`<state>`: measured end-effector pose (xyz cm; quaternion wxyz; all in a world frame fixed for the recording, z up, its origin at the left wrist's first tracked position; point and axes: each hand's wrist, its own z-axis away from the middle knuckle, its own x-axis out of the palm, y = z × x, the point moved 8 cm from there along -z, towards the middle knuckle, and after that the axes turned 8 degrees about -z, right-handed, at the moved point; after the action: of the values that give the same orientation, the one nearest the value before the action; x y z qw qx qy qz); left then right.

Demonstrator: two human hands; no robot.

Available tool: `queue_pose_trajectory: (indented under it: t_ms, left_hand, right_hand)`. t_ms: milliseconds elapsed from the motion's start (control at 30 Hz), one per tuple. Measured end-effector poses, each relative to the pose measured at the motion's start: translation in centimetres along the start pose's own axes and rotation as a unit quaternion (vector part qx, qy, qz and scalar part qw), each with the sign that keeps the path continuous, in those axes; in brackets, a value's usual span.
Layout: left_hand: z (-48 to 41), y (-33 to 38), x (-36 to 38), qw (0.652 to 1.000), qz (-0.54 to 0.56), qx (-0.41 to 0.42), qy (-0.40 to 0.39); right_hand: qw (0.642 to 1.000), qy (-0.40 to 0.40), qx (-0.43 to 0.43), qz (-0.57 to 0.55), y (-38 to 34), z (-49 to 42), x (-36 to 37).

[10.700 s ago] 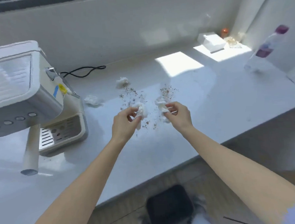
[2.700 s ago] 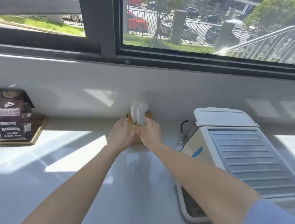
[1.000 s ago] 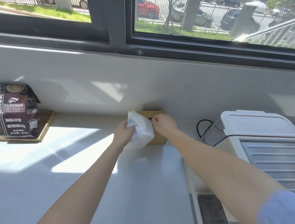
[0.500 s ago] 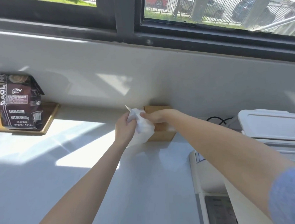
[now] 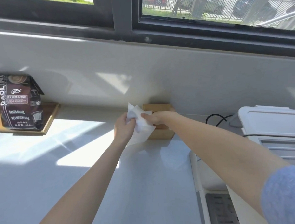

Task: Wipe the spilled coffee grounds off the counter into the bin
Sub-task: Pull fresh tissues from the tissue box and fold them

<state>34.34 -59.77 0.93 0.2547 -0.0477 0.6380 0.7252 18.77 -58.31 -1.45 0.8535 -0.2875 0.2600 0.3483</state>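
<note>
The left hand (image 5: 123, 129) and right hand (image 5: 154, 118) both pinch a thin white paper tissue (image 5: 141, 129) beside the small brown wooden box (image 5: 161, 135). No coffee grounds or bin show here, so the wiping looks not yet done.

1. The tissue (image 5: 140, 129) is thin white paper, matt and softly creased.
2. The tissue box (image 5: 161, 136) just behind it is pale wood with a smooth, dull finish.
3. The bench (image 5: 146, 188) under the box is smooth and white, with a faint sheen in the sun.
4. Far left of the box, a dark, slightly glossy coffee bag (image 5: 19, 104) stands on a matt wooden tray (image 5: 49, 121).
5. Right of the box, the coffee machine (image 5: 270, 120) is smooth white plastic.
6. Nearer than the box, the sleeve (image 5: 285, 195) is matt blue cloth.
</note>
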Motion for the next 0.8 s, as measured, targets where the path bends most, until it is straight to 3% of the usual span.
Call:
queue_pose_trajectory:
  t_ms: [300, 567, 800]
  left_hand:
    - [0.6, 0.9, -0.3, 0.999, 0.032, 0.006, 0.009]
    - [0.5, 1.3, -0.4, 1.000, 0.022, -0.002, 0.004]
    - [0.4, 0.9, -0.2, 1.000, 0.025, 0.002, 0.001]
  right_hand:
    - [0.998, -0.015, -0.036, -0.047, -1.0, 3.5, -3.5]
    - [0.999, -0.019, -0.027, -0.024, -1.2, 1.8, -0.3]
    - [0.994, -0.039, 0.003, -0.104, -1.1, 0.1, 0.8]
